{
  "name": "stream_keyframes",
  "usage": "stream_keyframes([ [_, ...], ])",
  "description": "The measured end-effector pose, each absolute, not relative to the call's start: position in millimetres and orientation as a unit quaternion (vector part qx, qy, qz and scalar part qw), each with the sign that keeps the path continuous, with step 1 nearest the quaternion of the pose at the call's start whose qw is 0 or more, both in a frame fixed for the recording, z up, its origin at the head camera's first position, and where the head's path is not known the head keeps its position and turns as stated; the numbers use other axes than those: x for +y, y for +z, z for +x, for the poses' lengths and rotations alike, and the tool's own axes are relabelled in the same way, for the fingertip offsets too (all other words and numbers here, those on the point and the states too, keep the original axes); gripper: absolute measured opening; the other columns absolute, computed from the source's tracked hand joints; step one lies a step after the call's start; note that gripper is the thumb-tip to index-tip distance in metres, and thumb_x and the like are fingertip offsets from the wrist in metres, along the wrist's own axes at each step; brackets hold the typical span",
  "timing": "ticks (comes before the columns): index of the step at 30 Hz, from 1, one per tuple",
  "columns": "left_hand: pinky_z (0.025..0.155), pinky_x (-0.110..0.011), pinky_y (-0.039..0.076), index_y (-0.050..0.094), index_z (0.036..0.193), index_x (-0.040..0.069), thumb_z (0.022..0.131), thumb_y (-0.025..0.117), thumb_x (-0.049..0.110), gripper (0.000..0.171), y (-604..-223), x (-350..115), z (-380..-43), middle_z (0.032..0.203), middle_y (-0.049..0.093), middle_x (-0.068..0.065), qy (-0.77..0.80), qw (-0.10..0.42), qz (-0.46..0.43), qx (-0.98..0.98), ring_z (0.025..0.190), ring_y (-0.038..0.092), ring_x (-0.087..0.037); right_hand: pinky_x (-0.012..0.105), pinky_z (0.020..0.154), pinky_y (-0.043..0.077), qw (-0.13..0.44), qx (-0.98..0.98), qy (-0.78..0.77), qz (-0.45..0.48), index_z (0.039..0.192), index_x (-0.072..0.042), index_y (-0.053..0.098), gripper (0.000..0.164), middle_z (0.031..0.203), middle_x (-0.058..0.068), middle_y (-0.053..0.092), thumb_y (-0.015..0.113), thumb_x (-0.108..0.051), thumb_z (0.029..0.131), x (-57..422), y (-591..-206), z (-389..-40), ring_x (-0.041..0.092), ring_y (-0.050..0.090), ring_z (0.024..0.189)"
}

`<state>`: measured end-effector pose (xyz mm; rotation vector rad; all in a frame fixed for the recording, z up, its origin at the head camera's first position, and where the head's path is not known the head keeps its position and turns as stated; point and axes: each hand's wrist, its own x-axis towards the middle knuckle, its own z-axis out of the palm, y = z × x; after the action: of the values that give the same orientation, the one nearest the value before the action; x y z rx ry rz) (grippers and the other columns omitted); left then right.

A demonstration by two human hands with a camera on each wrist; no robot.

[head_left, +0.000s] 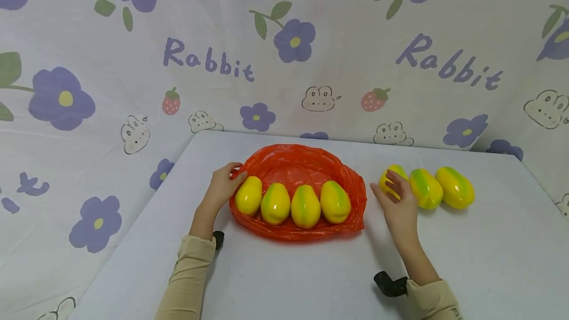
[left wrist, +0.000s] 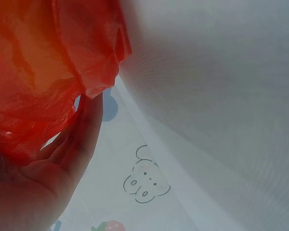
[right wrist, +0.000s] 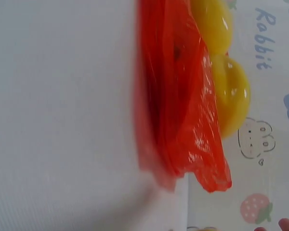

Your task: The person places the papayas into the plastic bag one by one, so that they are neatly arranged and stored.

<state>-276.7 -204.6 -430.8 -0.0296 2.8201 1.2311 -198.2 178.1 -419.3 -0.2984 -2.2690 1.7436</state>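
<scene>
A red plastic bag lies spread on the white table with its mouth open. Several glossy yellow fruits with green streaks, like model papayas, stand in a row inside it. My left hand holds the bag's left rim between thumb and fingers; in the left wrist view the fingers reach behind the red film. To the right of the bag, my right hand hovers with loosely bent, spread fingers and holds nothing. Behind it, partly hidden, is another yellow fruit; the right wrist view catches only fingertips.
Two more yellow fruits, one in the middle and one at the right, lie on the table beside the partly hidden one. A patterned cloth hangs behind the table. Black wrist mounts sit at both cuffs.
</scene>
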Motion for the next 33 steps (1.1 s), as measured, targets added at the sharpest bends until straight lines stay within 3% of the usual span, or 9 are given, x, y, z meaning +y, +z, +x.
stream_keyframes([
  [16, 0.101, -0.047, 0.051, 0.048, 0.14, 0.01, 0.1, 0.054, 0.031, 0.047, -429, -205, -278, 0.133, 0.056, -0.018, 0.398, 0.034, -0.007, 0.917, 0.115, 0.056, -0.033, 0.04, 0.113, 0.041, 0.174, -0.787, 0.577, -0.135, 0.145, -0.014, 0.045, 0.059, 0.145, 0.01, 0.05, 0.067, -0.027, 0.092, 214, -414, -215, 0.024, 0.049, 0.132],
  [33, 0.101, -0.048, 0.051, 0.047, 0.141, 0.01, 0.1, 0.054, 0.031, 0.047, -430, -205, -278, 0.134, 0.055, -0.018, 0.397, 0.033, -0.01, 0.917, 0.116, 0.056, -0.033, 0.034, 0.123, 0.025, 0.168, -0.778, 0.58, -0.176, 0.149, -0.021, 0.039, 0.061, 0.153, 0.005, 0.042, 0.064, -0.032, 0.094, 253, -405, -226, 0.022, 0.037, 0.142],
])
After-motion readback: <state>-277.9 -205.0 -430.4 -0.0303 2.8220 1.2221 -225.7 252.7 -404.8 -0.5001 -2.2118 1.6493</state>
